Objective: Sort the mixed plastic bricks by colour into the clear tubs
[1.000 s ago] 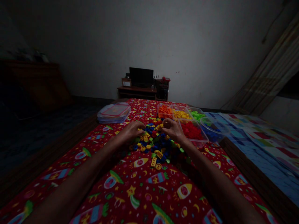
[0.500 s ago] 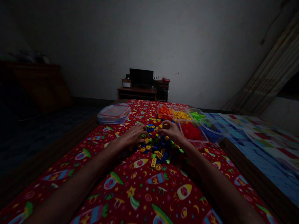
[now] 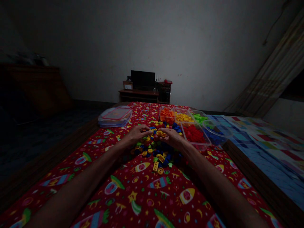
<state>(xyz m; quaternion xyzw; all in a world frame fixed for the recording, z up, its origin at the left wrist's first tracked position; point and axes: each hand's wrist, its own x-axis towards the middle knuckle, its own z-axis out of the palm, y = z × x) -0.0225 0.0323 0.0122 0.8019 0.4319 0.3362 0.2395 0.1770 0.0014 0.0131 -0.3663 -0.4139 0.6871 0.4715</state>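
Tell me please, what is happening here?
A person is working with both bare hands over a heap of small plastic toy bricks on a red rocket-print bedspread. The left hand and right hand meet above the heap, close to a yellow brick; I cannot tell whether either holds it. Beyond them stand clear tubs of orange bricks, yellow bricks, green bricks and red bricks, plus a clear bowl of blue bricks.
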